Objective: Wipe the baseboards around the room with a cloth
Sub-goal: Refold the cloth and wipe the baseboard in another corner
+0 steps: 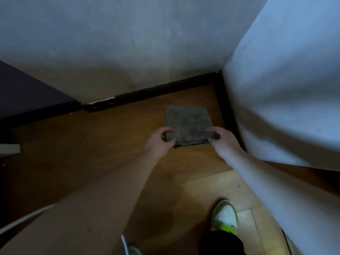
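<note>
So it's a look straight down into a room corner, pretty dim and a bit blurry. The grey cloth (pixel 187 124) is lying spread flat on the wooden floor (pixel 110 144), tucked in near the corner, and the person has hold of its near edge with both hands. The left hand (pixel 159 142) has its fingers (pixel 168 130) curled in and pinching the near left corner of the cloth, thumb underneath by the look of it. The right hand (pixel 223 139) is doing the same on the near right corner, fingers clamped on a little bunched-up bit of fabric. The far edge of the cloth sits close to the dark baseboard (pixel 147 91) that runs along the bottom of the pale back wall (pixel 128 43), not touching it as far as I can tell. That baseboard looks chipped, with a whitish patch towards its left end. A second stretch of dark baseboard runs down the right side under the light wall (pixel 285 89), just beside the right hand. Something dark (pixel 27 94) sits far left, can't tell what it is. At the bottom there's a white and green sneaker (pixel 224 217) with a black trouser cuff above it. No brand, label or writing readable anywhere.
</note>
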`<action>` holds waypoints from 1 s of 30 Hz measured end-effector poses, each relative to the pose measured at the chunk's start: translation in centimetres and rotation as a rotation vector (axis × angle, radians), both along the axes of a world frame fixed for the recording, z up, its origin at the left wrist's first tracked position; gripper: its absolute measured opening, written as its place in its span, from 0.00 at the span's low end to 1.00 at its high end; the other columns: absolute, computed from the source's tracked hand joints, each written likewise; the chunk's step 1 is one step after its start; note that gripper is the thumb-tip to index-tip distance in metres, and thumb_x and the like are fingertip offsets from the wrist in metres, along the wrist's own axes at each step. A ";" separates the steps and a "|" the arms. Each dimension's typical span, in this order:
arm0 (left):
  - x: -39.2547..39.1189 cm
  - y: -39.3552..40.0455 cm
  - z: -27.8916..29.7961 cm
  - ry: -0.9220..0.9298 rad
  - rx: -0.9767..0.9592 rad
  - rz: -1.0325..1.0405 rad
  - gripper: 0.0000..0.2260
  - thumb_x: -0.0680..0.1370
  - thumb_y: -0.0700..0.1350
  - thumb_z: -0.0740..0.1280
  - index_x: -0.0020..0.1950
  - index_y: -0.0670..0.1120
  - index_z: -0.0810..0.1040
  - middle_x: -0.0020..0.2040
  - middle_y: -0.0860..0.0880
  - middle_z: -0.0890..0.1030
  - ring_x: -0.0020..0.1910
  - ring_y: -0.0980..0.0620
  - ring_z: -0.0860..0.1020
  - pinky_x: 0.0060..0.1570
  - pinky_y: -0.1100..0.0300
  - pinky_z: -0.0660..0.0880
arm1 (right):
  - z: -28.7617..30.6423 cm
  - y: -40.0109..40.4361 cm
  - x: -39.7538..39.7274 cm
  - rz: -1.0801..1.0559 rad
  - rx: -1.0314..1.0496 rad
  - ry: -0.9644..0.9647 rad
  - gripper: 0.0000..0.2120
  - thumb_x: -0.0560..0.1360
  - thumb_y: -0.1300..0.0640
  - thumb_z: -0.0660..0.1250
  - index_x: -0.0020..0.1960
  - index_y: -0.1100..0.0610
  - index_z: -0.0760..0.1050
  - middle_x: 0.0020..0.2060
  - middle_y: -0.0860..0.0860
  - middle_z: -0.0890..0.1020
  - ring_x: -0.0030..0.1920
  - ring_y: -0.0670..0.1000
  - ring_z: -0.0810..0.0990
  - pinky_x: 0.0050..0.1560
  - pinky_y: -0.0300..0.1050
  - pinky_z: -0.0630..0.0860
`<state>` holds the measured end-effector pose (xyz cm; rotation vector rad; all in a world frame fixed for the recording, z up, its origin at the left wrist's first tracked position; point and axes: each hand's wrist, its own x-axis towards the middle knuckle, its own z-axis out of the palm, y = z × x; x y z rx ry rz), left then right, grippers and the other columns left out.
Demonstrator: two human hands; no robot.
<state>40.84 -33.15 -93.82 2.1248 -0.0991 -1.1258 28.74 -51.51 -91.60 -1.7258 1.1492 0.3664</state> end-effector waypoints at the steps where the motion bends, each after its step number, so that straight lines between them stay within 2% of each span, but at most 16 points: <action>1: -1.0 0.2 -1.9 0.022 0.040 0.008 0.22 0.78 0.48 0.72 0.71 0.54 0.72 0.66 0.48 0.76 0.64 0.46 0.77 0.57 0.60 0.74 | -1.8 0.0 -0.7 0.045 -0.020 0.057 0.16 0.81 0.62 0.62 0.65 0.46 0.74 0.59 0.51 0.78 0.36 0.52 0.77 0.37 0.46 0.77; 3: -2.5 1.1 -4.5 0.000 0.181 -0.018 0.28 0.79 0.52 0.70 0.76 0.49 0.65 0.70 0.45 0.72 0.68 0.43 0.73 0.64 0.55 0.71 | -4.5 0.3 -2.2 0.081 -0.047 0.176 0.21 0.81 0.61 0.62 0.71 0.46 0.69 0.65 0.53 0.76 0.39 0.52 0.78 0.34 0.42 0.73; 4: -3.2 1.5 -5.6 -0.052 0.240 -0.068 0.28 0.79 0.53 0.69 0.76 0.49 0.65 0.71 0.44 0.71 0.68 0.43 0.72 0.65 0.54 0.70 | -5.8 0.6 -2.8 0.098 -0.063 0.207 0.23 0.81 0.60 0.61 0.74 0.45 0.66 0.67 0.54 0.75 0.44 0.54 0.79 0.37 0.42 0.73; 6: -3.7 1.8 -7.3 -0.173 0.283 -0.211 0.26 0.80 0.53 0.66 0.76 0.51 0.64 0.71 0.45 0.70 0.69 0.43 0.70 0.67 0.51 0.69 | -7.9 1.2 -3.3 0.191 -0.144 0.201 0.25 0.82 0.57 0.60 0.77 0.46 0.61 0.72 0.56 0.69 0.62 0.57 0.76 0.51 0.45 0.75; 8: -3.1 1.6 -8.5 -0.307 0.289 -0.391 0.25 0.81 0.52 0.63 0.78 0.53 0.61 0.73 0.47 0.67 0.71 0.44 0.66 0.70 0.49 0.66 | -9.3 1.9 -2.6 0.367 -0.257 0.158 0.27 0.83 0.56 0.58 0.80 0.49 0.54 0.78 0.52 0.58 0.75 0.55 0.62 0.68 0.47 0.66; 9: -2.6 1.3 -9.1 -0.396 0.299 -0.507 0.25 0.82 0.52 0.60 0.79 0.53 0.58 0.76 0.48 0.64 0.74 0.45 0.63 0.72 0.49 0.62 | -9.7 2.4 -1.9 0.439 -0.309 0.122 0.28 0.83 0.55 0.57 0.80 0.50 0.51 0.79 0.50 0.54 0.77 0.54 0.58 0.72 0.46 0.61; 12: -1.1 0.1 -11.4 -0.630 0.272 -0.822 0.29 0.84 0.54 0.54 0.82 0.52 0.45 0.82 0.52 0.47 0.80 0.49 0.47 0.77 0.50 0.47 | -12.0 3.3 0.2 0.559 -0.451 0.027 0.30 0.83 0.56 0.54 0.81 0.50 0.45 0.80 0.49 0.49 0.78 0.54 0.55 0.73 0.49 0.58; 14: -0.2 -0.7 -13.4 -0.725 0.267 -0.970 0.35 0.83 0.61 0.53 0.81 0.50 0.36 0.81 0.52 0.37 0.80 0.51 0.38 0.77 0.51 0.38 | -14.0 3.6 1.6 0.571 -0.496 0.046 0.29 0.84 0.54 0.51 0.81 0.49 0.42 0.80 0.48 0.46 0.79 0.53 0.51 0.74 0.51 0.57; 17: 0.7 -1.3 -16.2 -0.743 0.281 -1.061 0.42 0.79 0.70 0.51 0.80 0.50 0.32 0.79 0.52 0.30 0.79 0.51 0.33 0.74 0.53 0.30 | -16.8 4.2 2.8 0.544 -0.530 0.093 0.28 0.85 0.48 0.47 0.81 0.50 0.39 0.80 0.47 0.40 0.79 0.51 0.43 0.78 0.52 0.49; 21: 1.4 -0.9 -17.6 -0.792 0.240 -1.079 0.42 0.73 0.74 0.40 0.76 0.51 0.28 0.79 0.51 0.30 0.78 0.51 0.31 0.73 0.52 0.29 | -19.7 5.5 2.8 0.538 -0.672 0.131 0.31 0.84 0.45 0.45 0.80 0.53 0.36 0.79 0.52 0.36 0.79 0.52 0.36 0.78 0.52 0.38; 25: 1.7 -1.5 -16.9 -0.805 0.254 -1.120 0.43 0.69 0.73 0.34 0.76 0.50 0.28 0.77 0.49 0.29 0.78 0.49 0.32 0.75 0.52 0.29 | -20.5 4.7 2.6 0.554 -0.720 0.091 0.32 0.80 0.42 0.39 0.80 0.52 0.37 0.80 0.52 0.39 0.79 0.52 0.37 0.76 0.51 0.34; 28: 2.4 -3.0 -16.5 -0.800 0.276 -1.143 0.45 0.70 0.75 0.35 0.79 0.49 0.32 0.80 0.47 0.32 0.79 0.48 0.33 0.77 0.52 0.34 | -20.3 3.2 3.2 0.559 -0.732 0.056 0.35 0.77 0.40 0.35 0.81 0.52 0.41 0.80 0.52 0.42 0.79 0.52 0.40 0.77 0.52 0.37; 30: 3.3 -4.6 -16.1 -0.786 0.323 -1.153 0.45 0.74 0.75 0.42 0.80 0.48 0.33 0.80 0.46 0.32 0.79 0.48 0.33 0.78 0.51 0.36 | -20.1 1.7 4.2 0.553 -0.744 0.043 0.35 0.76 0.40 0.34 0.81 0.52 0.42 0.80 0.53 0.44 0.79 0.52 0.41 0.77 0.53 0.39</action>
